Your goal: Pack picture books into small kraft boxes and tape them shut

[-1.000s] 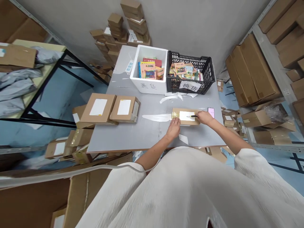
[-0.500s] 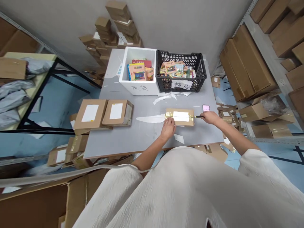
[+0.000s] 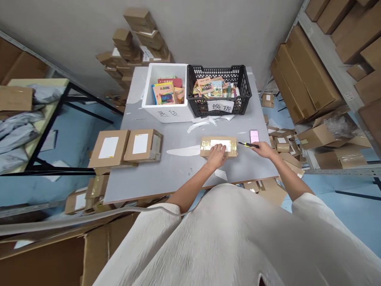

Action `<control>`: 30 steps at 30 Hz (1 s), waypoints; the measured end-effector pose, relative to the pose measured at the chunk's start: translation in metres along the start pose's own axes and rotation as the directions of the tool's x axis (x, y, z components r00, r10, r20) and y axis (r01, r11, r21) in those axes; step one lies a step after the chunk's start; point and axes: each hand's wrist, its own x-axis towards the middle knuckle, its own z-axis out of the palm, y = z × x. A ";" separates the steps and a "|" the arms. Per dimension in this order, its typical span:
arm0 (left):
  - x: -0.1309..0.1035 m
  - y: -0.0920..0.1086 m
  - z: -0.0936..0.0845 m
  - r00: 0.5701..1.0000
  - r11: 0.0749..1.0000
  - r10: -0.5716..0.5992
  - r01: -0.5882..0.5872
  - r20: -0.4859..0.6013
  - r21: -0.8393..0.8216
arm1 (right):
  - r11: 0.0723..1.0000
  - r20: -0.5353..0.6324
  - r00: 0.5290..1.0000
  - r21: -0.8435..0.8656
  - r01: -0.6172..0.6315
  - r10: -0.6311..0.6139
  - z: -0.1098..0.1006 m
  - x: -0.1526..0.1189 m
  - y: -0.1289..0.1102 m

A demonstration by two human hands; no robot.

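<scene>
A small taped cardboard box (image 3: 206,147) with a white label lies near the front of the grey table (image 3: 143,178). My left hand (image 3: 217,156) rests on top of this box, fingers spread over the label. To the right of the box, my right hand (image 3: 264,150) is closed round the handle of a black and yellow utility knife (image 3: 247,145). The knife points left, its tip just off the box's right end. A phone (image 3: 254,136) with a pink screen lies right behind the knife.
Two labelled boxes (image 3: 108,149) (image 3: 143,145) stand at the table's left. Behind are a white foam bin (image 3: 168,113) and a black crate (image 3: 245,91), both holding books. Paper scraps (image 3: 202,124) lie in front of them. Shelves with cartons (image 3: 309,75) flank the right side.
My left hand has moved right, from the box's left end onto its label. The knife has come away from the box's right end and is now angled beside it.
</scene>
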 end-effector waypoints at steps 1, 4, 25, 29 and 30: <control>0.006 0.006 -0.002 0.999 1.000 0.017 -0.017 0.039 0.000 | 0.997 -0.032 0.999 0.072 0.026 -0.024 0.011 -0.001 0.001; 0.022 0.015 -0.008 0.991 1.000 -0.005 0.001 0.135 0.027 | 0.961 -0.114 0.992 0.261 0.090 -0.062 0.039 -0.002 0.005; 0.045 0.016 -0.017 0.968 0.993 -0.037 0.008 0.249 0.116 | 0.899 -0.128 0.991 0.431 0.082 -0.029 0.062 0.011 0.022; 0.031 0.001 -0.011 0.985 0.997 0.002 -0.016 0.173 0.078 | 0.915 -0.097 0.993 0.389 0.103 -0.070 0.056 0.012 0.023; 0.028 -0.004 -0.010 0.987 0.998 0.003 -0.014 0.159 0.069 | 0.921 -0.088 0.992 0.371 0.119 -0.093 0.055 0.013 0.023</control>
